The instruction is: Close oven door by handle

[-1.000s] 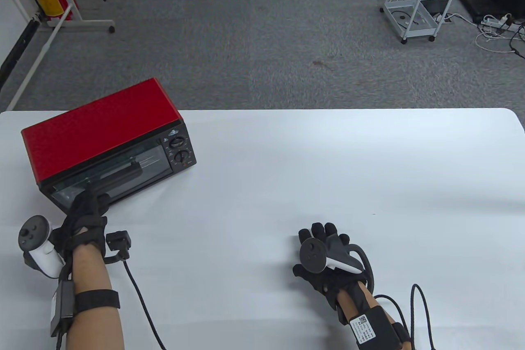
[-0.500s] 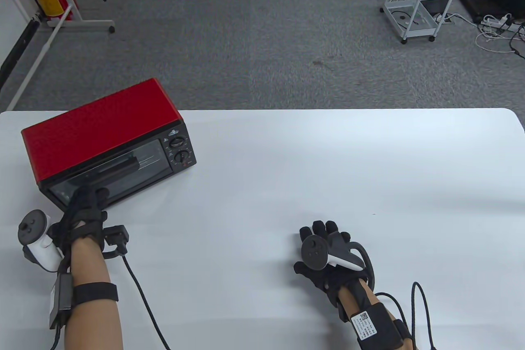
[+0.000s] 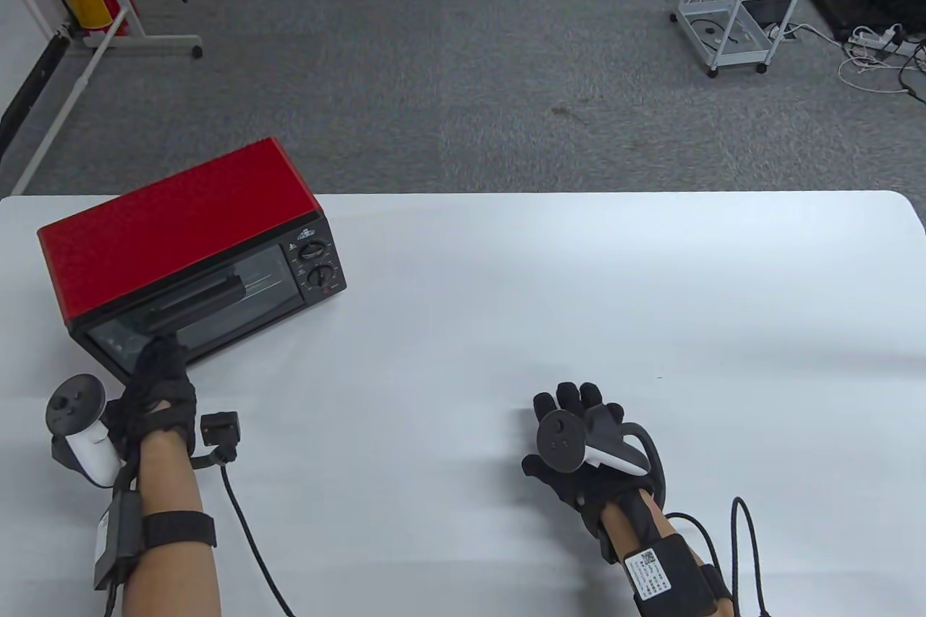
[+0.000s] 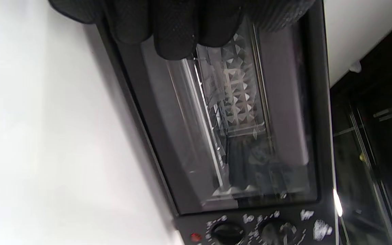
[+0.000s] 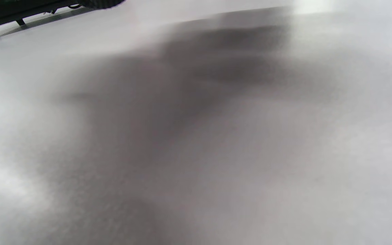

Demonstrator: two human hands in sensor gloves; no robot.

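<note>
Table view shows the red oven [image 3: 181,233] at the far left of the white table [image 3: 579,299], its glass door [image 3: 195,306] facing me and almost upright. My left hand [image 3: 160,385] is just in front of the door, fingers reaching up to the near end of the black handle [image 3: 194,301] — I cannot tell if they grip it or only press. The handle's long axis runs along the door's upper edge, from lower left to upper right, so I judge the push must go away from me. My right hand [image 3: 579,443] rests on the table well apart, fingers spread loosely, holding nothing. Two knobs [image 3: 315,264] sit right of the door — nothing blocks the way.
</note>
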